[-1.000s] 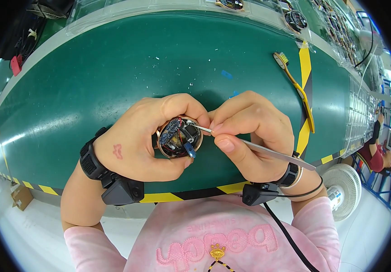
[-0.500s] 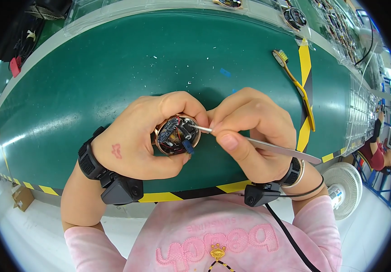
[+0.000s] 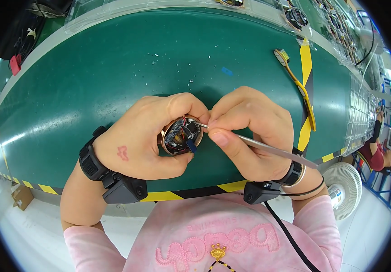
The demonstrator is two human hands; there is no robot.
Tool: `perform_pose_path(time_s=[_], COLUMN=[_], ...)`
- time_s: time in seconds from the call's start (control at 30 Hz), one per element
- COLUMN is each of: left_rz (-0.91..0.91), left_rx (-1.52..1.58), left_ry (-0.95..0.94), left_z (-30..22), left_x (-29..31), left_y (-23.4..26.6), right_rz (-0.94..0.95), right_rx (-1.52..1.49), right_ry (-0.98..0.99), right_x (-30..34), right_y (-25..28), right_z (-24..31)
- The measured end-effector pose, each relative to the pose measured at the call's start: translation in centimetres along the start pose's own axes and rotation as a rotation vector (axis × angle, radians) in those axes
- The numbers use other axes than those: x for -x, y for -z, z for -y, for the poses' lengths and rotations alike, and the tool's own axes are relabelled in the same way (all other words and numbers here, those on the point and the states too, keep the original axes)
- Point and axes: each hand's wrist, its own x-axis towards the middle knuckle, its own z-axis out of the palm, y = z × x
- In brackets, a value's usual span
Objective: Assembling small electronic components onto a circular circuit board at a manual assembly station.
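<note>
My left hand (image 3: pixel 148 138) is closed round a round watch case (image 3: pixel 182 136) with a rose-gold rim, its inside facing up. Black parts, thin red wires and whitish residue show within it, and a small blue tab (image 3: pixel 191 145) sticks out at the lower right edge. Between thumb and fingertips, my right hand (image 3: pixel 254 131) pinches a slim metal tweezer-like tool (image 3: pixel 275 150). The tool's thin tip reaches over the case's upper right rim into the inside; what exactly it touches is too small to tell.
A yellow toothbrush (image 3: pixel 297 88) lies at the right beside black-and-yellow tape (image 3: pixel 305 59). White crumbs and a blue scrap (image 3: pixel 227 71) dot the green mat (image 3: pixel 91 81). Clear trays with another watch case (image 3: pixel 296 18) stand at the far edge. A white fan (image 3: pixel 344 190) and another person (image 3: pixel 376 147) are at the right.
The watch case has shifted slightly right and tilted in my left hand. My right hand has moved a little left, its fingertips closer to the rim.
</note>
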Motion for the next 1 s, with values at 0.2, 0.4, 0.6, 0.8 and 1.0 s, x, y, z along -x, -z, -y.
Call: perform_pose_path(time_s=[0.2, 0.4, 0.6, 0.8, 1.0], left_rz=[-0.046, -0.077, -0.07, -0.073, -0.075], left_rx=[0.085, 0.162, 0.356, 0.479, 0.491], left_ry=[0.03, 0.056, 0.184, 0.25, 0.26], left_z=[0.4, 0.3, -0.1, -0.5, -0.4], left_x=[0.1, 0.2, 0.2, 0.2, 0.2], left_y=[-0.3, -0.4, -0.3, -0.1, -0.2], right_rz=[-0.061, -0.09, -0.089, -0.085, -0.187], right_rx=[0.193, 0.244, 0.243, 0.248, 0.25], right_ry=[0.212, 0.307, 0.388, 0.442, 0.287], right_x=[0.4, 0.4, 0.9, 0.7, -0.2], right_y=[-0.9, -0.9, -1.2, -1.0, -0.5], right_z=[-0.9, -1.2, -2.0, -1.9, -1.1])
